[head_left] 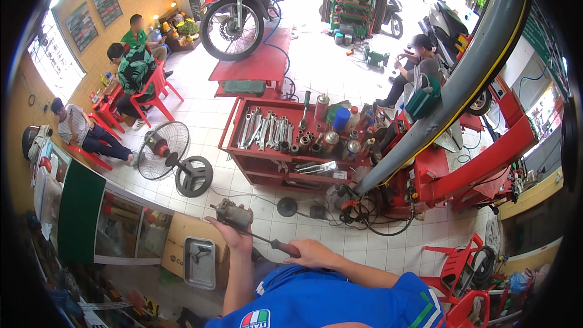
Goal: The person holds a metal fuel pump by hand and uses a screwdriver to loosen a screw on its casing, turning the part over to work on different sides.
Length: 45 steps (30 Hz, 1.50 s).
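Drum-shaped metal part (pixel 234 214) with screwdriver (pixel 285 248)

Right hand (pixel 313 254): wrapped round the screwdriver's handle. Left hand (pixel 238 237): palm up, fingers cupped beneath the metal part, gripping it before the person. Handling, as judged: brace the drum firmly in the palm, align the shaft before pressing, push steadily, keep supporting fingers clear of a slip. Metal part: dull grey-brown, grimy-looking, narrow stub at its left end. Screwdriver: dark red handle, slim shaft directed at the part; tip contact cannot be told.
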Each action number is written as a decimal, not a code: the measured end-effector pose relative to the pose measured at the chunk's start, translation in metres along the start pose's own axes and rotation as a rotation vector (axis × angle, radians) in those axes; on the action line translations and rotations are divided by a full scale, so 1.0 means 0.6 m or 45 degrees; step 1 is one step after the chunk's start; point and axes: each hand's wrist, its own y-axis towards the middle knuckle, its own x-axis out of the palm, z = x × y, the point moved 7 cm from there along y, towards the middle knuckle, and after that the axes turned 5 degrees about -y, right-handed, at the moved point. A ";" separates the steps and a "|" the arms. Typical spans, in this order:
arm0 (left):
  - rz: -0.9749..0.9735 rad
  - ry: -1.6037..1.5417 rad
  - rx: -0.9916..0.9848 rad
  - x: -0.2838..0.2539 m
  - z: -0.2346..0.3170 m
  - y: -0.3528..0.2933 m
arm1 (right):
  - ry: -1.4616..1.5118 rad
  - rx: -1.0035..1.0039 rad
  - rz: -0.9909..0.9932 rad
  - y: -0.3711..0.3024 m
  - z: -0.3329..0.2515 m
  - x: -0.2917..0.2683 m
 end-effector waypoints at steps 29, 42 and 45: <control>-0.075 0.053 0.010 0.007 0.007 -0.017 | 0.075 -0.203 0.011 -0.020 0.001 0.004; -0.102 0.058 -0.002 0.011 0.003 0.010 | 0.182 -0.011 0.146 -0.014 -0.008 -0.020; -0.200 -0.018 0.000 0.022 0.004 0.013 | 0.316 -0.164 0.150 -0.019 -0.011 -0.033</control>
